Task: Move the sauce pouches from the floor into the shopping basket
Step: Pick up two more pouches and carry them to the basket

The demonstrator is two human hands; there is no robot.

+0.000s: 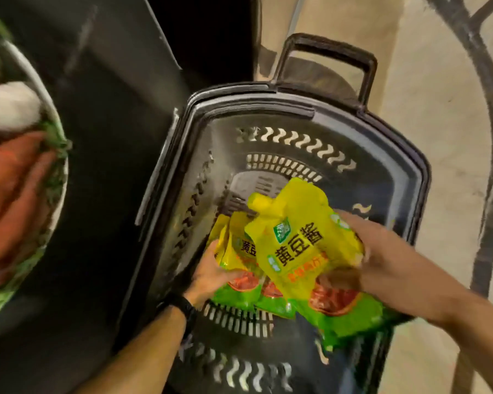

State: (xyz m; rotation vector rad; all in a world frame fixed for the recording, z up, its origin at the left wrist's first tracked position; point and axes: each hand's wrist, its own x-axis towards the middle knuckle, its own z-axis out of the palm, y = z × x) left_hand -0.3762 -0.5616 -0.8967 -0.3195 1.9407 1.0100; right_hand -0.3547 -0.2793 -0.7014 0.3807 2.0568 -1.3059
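Observation:
A black shopping basket (410, 172) with slotted walls stands on the floor below me. Inside it are yellow and green sauce pouches. My right hand (382, 260) grips the top pouch (302, 240) from its right side, thumb over its front, holding it over the basket's near half. My left hand (208, 271) reaches into the basket and holds a second yellow pouch (239, 248) at its left edge. A third pouch (271, 297) shows between the two, mostly covered.
A dark cabinet or counter side (103, 166) rises left of the basket. At the far left a bowl (54, 115) holds carrots (12, 189), greens and pale round vegetables. The basket's upright handle (325, 49) stands at its far end. Beige floor (439, 109) lies to the right.

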